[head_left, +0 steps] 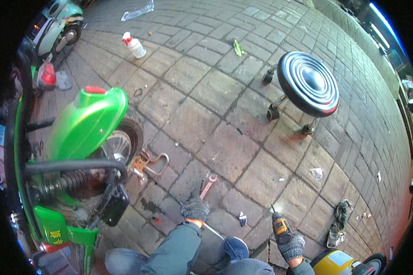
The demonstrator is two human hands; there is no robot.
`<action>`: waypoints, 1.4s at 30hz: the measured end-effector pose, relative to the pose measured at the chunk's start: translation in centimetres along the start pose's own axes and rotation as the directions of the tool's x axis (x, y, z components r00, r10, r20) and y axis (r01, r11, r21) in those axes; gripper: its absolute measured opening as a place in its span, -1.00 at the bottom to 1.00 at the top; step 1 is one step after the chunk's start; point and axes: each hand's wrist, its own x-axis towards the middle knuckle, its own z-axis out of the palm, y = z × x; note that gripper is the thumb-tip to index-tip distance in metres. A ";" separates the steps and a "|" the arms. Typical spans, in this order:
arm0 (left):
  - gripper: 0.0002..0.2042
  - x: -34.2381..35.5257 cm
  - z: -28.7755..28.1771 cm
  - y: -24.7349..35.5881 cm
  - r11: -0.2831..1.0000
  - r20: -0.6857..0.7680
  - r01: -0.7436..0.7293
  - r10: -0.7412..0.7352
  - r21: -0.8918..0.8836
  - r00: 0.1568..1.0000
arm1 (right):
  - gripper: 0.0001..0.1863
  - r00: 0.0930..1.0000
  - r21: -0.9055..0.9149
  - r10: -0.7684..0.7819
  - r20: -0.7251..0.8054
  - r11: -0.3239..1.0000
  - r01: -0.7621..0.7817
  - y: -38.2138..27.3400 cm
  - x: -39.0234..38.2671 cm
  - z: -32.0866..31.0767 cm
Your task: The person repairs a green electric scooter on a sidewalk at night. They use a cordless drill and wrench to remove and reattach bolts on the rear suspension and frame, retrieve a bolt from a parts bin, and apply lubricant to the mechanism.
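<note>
My left hand (pixel 195 209), in a grey knit glove, is low over the paving with its fingers curled in. Just beyond the fingers lies a reddish open-end wrench (pixel 209 184), with a short dark piece beside it. A thin silver rod (pixel 214 231) shows on the near side of that hand; whether the fingers hold it is hidden. On the right, my gloved right hand (pixel 293 248) grips a yellow-and-black cordless drill (pixel 281 228), its bit pointing forward, away from me. To the left stands a green scooter (pixel 89 120) with its wheel, shock absorber and black frame bars exposed.
A round black wheeled stool (pixel 309 84) stands at the far right. Near the scooter wheel is a rusty metal bracket (pixel 140 166). A white spray bottle (pixel 135 46) stands farther off. At right lie a dirty rag (pixel 339 223) and a yellow wheeled machine (pixel 335 263).
</note>
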 end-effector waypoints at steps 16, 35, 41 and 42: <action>-0.53 -5.6 -19.5 2.3 0.648 -0.585 -0.753 0.568 -0.117 0.580 | -0.67 0.978 -0.038 0.139 0.154 0.990 -0.135 -5.1 1.1 -5.9; -0.76 -43.6 -47.7 -12.2 0.579 -0.112 -0.067 -0.042 -0.812 0.993 | -0.55 0.865 0.324 -0.455 0.211 0.868 0.377 -23.3 -18.8 -34.9; -0.83 -46.0 -53.5 -11.3 -0.103 -0.005 -0.034 -0.267 -0.994 0.964 | -0.39 0.762 0.434 -0.595 0.255 0.775 0.460 -26.0 -25.4 -48.9; -0.84 -46.6 -54.8 -10.5 0.092 -0.071 -0.047 -0.279 -0.995 0.958 | -0.38 0.723 0.456 -0.642 0.254 0.739 0.496 -26.4 -25.6 -50.9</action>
